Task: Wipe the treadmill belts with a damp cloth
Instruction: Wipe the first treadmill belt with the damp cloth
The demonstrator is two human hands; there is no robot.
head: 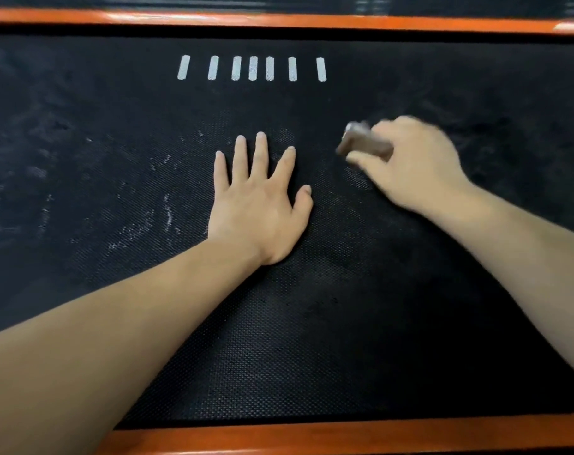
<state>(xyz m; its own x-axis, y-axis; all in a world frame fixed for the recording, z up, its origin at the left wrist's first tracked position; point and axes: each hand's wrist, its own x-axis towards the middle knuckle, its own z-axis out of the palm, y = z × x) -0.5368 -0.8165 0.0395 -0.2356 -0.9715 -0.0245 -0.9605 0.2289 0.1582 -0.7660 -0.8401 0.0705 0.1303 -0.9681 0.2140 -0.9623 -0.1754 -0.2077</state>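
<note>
The black textured treadmill belt (312,339) fills the view, with whitish dusty smears on its left part. My left hand (259,205) lies flat on the belt near the middle, palm down, fingers spread, holding nothing. To its right, my right hand (410,162) is closed on a small brownish folded cloth (364,146) pressed to the belt. That hand and the cloth are motion-blurred, and most of the cloth is hidden under the fingers.
An orange side rail (279,21) runs along the far edge of the belt, and another orange rail (344,436) lies along the near edge. A row of several short white marks (253,68) is printed on the belt beyond my left hand.
</note>
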